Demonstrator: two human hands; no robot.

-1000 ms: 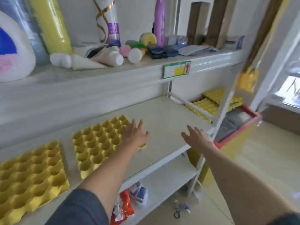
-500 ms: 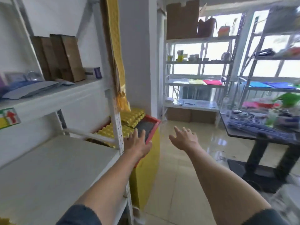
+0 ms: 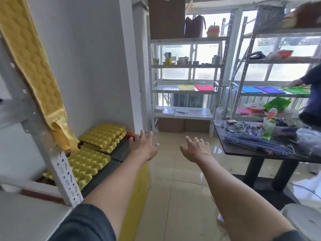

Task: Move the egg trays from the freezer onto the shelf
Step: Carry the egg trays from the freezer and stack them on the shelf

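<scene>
Yellow egg trays [image 3: 104, 136] lie in stacks on top of the low yellow freezer [image 3: 137, 188] with its red rim, against the white wall at the left. A nearer stack [image 3: 86, 162] sits partly behind the white shelf post [image 3: 64, 173]. The shelf board [image 3: 26, 216] shows at the lower left. My left hand [image 3: 144, 146] is stretched out with spread fingers, just right of the far trays and above the freezer's edge, holding nothing. My right hand [image 3: 196, 150] reaches forward over the tiled floor, fingers apart and empty.
A dark table [image 3: 260, 152] with hangers and clutter stands at the right, a person [image 3: 311, 94] beside it. White metal racks [image 3: 185, 91] line the windows at the back. A yellow padded roll [image 3: 34, 70] leans on the shelf frame. A white stool [image 3: 302, 221] is at the lower right.
My view has swung right from the shelf with two placed trays toward the freezer. Both empty hands have moved off the shelf and now reach toward the trays on the freezer.
</scene>
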